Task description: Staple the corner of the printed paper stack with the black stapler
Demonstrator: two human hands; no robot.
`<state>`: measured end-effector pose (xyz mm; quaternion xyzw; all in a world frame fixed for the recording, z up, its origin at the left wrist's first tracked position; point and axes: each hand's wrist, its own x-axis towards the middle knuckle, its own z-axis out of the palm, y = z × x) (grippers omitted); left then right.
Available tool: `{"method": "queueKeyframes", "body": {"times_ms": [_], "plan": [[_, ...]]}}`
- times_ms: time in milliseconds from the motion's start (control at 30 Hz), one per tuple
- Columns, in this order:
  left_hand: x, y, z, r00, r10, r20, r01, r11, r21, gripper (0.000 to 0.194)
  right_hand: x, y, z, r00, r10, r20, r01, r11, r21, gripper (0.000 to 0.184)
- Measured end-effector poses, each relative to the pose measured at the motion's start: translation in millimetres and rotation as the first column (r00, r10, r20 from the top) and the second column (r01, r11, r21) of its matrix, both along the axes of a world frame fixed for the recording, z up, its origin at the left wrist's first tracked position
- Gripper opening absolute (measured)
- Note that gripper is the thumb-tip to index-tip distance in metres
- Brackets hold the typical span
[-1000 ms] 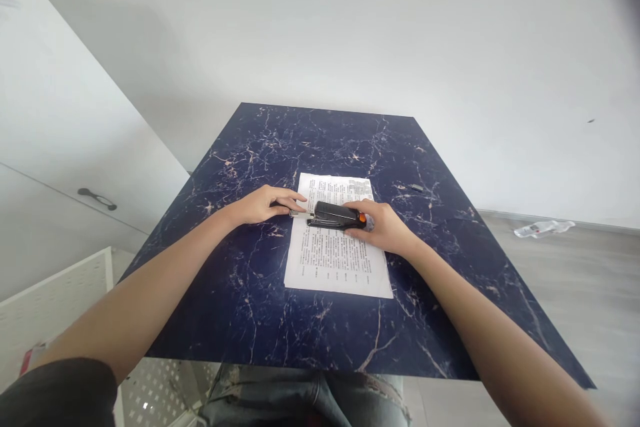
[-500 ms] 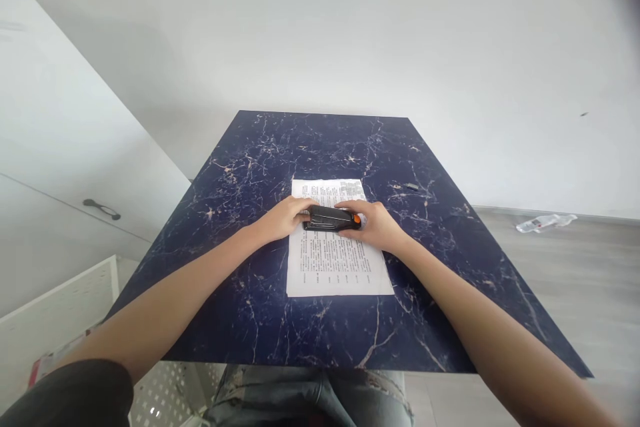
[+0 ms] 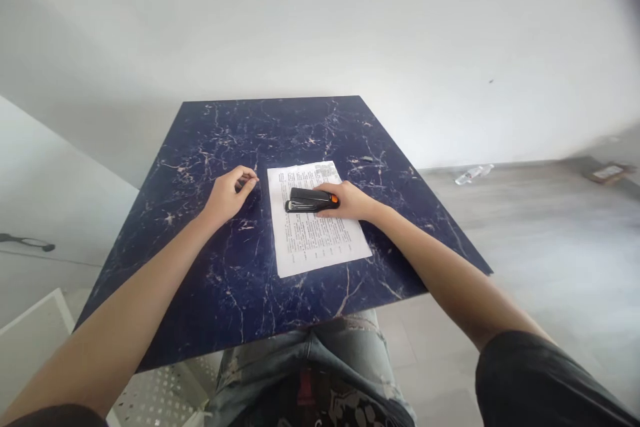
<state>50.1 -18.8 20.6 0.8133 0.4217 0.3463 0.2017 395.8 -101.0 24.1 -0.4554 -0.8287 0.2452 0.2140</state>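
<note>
By the fingers of the right hand (image 3: 349,201), a black stapler (image 3: 307,201) is grasped, pointed toward the left edge of the worktop (image 3: 210,287); those of the left hand (image 3: 226,195) are curled, whether around anything cannot be told; beneath the stapler, printed paper (image 3: 323,255) is laid

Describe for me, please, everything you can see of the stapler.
The stapler is mostly black, apparently plastic, with an orange patch toward its right end and a shiny, metallic-looking piece at its left end. It extends crosswise over the printed paper, upper arm above base. The right hand grips its orange-marked end.
</note>
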Motion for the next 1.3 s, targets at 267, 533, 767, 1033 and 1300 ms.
{"method": "queueKeyframes", "body": {"times_ms": [267, 533, 767, 1033, 1300], "plan": [[1.9, 2.7, -4.5, 0.968, -0.151, -0.200, 0.150, 0.988, -0.023, 0.023, 118.3, -62.4, 6.8, 0.984, -0.160, 0.084, 0.163, 0.986, -0.032, 0.049], [1.5, 4.8, -6.6, 0.960, -0.165, -0.225, 0.168, 0.986, -0.008, 0.024, 179.6, -75.4, -4.7, 0.980, -0.191, -0.058, 0.184, 0.977, -0.106, 0.075], [-28.8, 17.5, -0.4, 0.893, 0.295, -0.339, -0.242, 0.952, 0.188, 0.040, 219.4, -38.5, -5.5, 0.671, -0.673, -0.310, 0.739, 0.640, 0.211, 0.072], [-81.2, 42.3, -10.2, 0.609, 0.602, -0.516, -0.734, 0.675, -0.080, 0.096, 212.1, -28.0, -36.6, 0.672, -0.733, 0.108, 0.687, 0.671, 0.280, 0.035], [-77.0, 46.1, -12.2, 0.596, 0.580, -0.555, -0.730, 0.679, -0.073, 0.097, 210.6, -33.6, -29.7, 0.671, -0.732, 0.117, 0.670, 0.666, 0.329, 0.032]]}}
